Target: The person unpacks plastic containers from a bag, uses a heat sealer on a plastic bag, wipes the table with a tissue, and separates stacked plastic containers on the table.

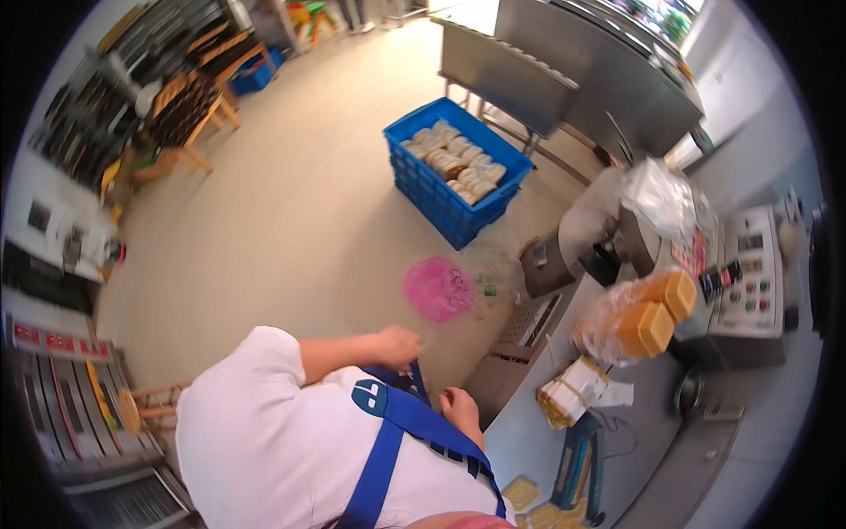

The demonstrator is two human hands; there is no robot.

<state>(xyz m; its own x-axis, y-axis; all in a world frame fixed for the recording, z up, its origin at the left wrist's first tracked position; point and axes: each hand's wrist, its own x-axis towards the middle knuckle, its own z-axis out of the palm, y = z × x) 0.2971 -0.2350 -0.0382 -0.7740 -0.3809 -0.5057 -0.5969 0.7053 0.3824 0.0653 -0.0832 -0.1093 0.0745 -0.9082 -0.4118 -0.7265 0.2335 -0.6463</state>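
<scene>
My left hand (401,346) is in front of my body, its fingers curled against the edge of the blue apron (416,426) I wear over a white shirt. A blue band of the apron runs down from just under that hand. A little lower and to the right is my right hand (460,407), fingers bent, beside the counter's edge; what it holds, if anything, is hidden. Beyond my hands a pink plastic bag (438,289) lies on the floor, with a clear plastic bag (493,273) next to it.
A blue crate (432,198) of pale, packed rolls stands on the floor ahead. On the right, a metal counter (515,438) bears orange-yellow containers (656,313), a wrapped bundle (573,391) and a control panel (752,273). At the left are a wooden stool (132,412) and loaded racks (84,115).
</scene>
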